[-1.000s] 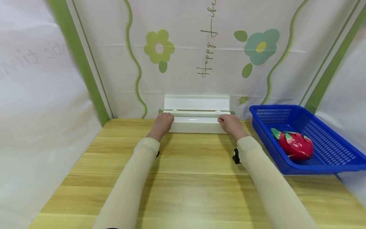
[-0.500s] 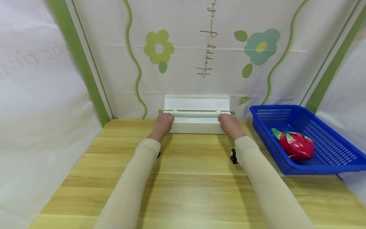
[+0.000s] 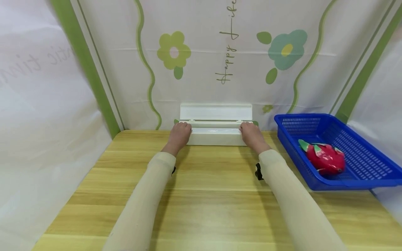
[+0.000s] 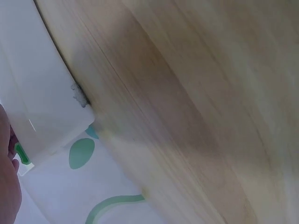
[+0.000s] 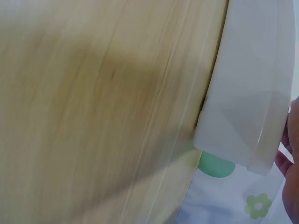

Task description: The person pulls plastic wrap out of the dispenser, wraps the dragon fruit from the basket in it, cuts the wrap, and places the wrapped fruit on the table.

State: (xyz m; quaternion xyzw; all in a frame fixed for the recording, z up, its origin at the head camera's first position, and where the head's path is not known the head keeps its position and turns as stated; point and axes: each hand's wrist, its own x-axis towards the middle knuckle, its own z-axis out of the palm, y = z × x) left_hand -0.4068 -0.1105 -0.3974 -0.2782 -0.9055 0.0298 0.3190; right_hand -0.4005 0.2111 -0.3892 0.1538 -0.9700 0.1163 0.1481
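A long white plastic-wrap dispenser box (image 3: pixel 216 140) stands at the table's far edge, its hinged lid (image 3: pixel 216 112) raised against the curtain behind. A shiny strip of clear plastic wrap (image 3: pixel 216 130) spans its opening. My left hand (image 3: pixel 180 135) is at the left end, fingers curled, pinching the strip's edge there. At the right end my right hand (image 3: pixel 251 136) pinches in the same way. Both wrist views show the box wall, with part of the left hand (image 4: pixel 7 172) and the right hand (image 5: pixel 292 163) at the frame edges. Most fingertips are hidden.
To the right stands a blue perforated basket (image 3: pixel 348 184) with a red dragon fruit (image 3: pixel 326 160) inside. The wooden table (image 3: pixel 216 202) runs toward me. A printed white curtain (image 3: pixel 201 90) hangs directly behind the box and along both sides.
Both hands stay at the box ends. The right wrist has shifted slightly, and the strip between the hands looks a little more wrinkled. Box and basket have not moved.
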